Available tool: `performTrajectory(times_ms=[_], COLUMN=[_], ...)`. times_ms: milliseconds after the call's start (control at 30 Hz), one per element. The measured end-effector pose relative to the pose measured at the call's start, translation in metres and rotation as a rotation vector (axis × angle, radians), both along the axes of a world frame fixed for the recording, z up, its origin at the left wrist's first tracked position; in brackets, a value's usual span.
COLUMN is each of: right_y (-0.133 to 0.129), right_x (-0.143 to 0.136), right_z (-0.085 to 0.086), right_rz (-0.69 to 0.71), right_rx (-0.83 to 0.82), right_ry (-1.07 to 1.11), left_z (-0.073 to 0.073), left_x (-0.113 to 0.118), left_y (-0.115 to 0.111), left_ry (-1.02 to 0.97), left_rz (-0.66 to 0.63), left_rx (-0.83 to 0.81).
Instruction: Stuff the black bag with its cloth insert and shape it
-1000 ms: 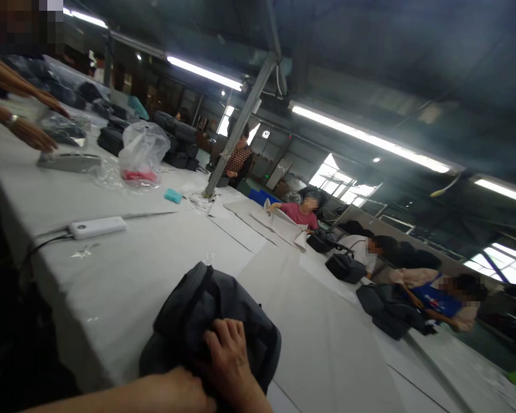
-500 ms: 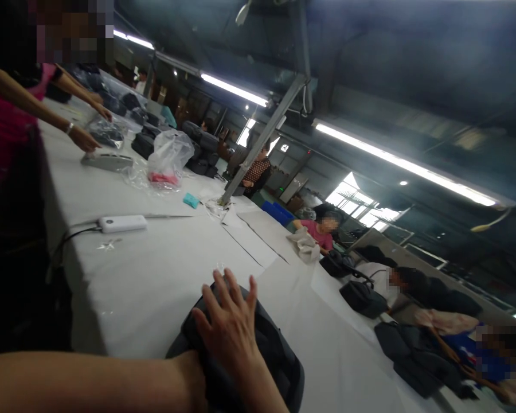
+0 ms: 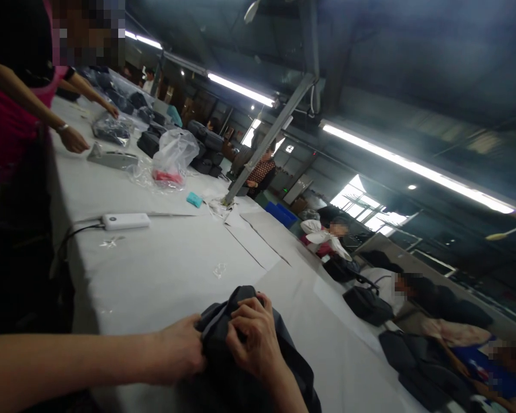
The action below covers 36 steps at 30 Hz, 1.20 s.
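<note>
A dark fabric bag (image 3: 223, 367) lies on the white-covered table at the near edge, its cloth bunched into folds. My left hand (image 3: 178, 351) comes in from the left, with its closed fingers on the bag's left side; the fingertips are partly hidden by the cloth. On the bag's top, my right hand (image 3: 255, 335) has its fingers curled and closed on a fold near the far end. The lower part of the bag runs out of the picture.
The white table (image 3: 155, 287) carries a white power bank (image 3: 126, 221) with a cable, a small teal packet (image 3: 194, 199) and a clear plastic bag (image 3: 176, 152). A metal post (image 3: 266, 143) rises from it. A co-worker's hand (image 3: 73, 139) is at the left; dark bags (image 3: 367, 301) lie right.
My right hand has gone from spread flat on the bag to curled on its fabric. My left hand has come out into view at the side. The bag's smooth shape is now rumpled.
</note>
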State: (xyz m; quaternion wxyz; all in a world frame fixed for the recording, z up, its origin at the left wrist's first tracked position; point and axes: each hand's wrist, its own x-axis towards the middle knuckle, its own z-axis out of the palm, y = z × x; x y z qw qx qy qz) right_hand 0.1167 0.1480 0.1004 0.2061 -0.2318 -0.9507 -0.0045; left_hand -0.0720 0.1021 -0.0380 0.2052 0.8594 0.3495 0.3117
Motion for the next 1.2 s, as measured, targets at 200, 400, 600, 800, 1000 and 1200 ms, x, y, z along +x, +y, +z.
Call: performTrajectory(times_ms=[200,400,600,800,1000,1200], right_y=[-0.013,0.01,0.025,-0.002,-0.005,0.012], right_x=[0.016,-0.014,-0.018,0.009,0.001,-0.013], right_z=[-0.047,-0.134,-0.109,-0.093,-0.115,-0.127], right_rz=[-0.036,-0.195,0.027,-0.245,-0.351,-0.367], right_rx=[0.105,0.261,0.153,0.169,0.478,0.578], right_ry=[-0.04,-0.245,-0.32,-0.216,-0.238,-0.021], left_z=[0.008,0.016,0.018,0.006,0.013,0.018], left_x=[-0.003,0.02,0.009,0.013,0.032,0.034], left_y=[-0.001,0.001,-0.002,-0.011,-0.022,-0.031], left_ry=[0.318,0.404,0.386,0.391,0.312,0.281], left_rz=[0.019,0.002,0.114,0.094,0.125,0.037], left_rx=[0.253,0.318,0.278,0.307,0.563,0.526])
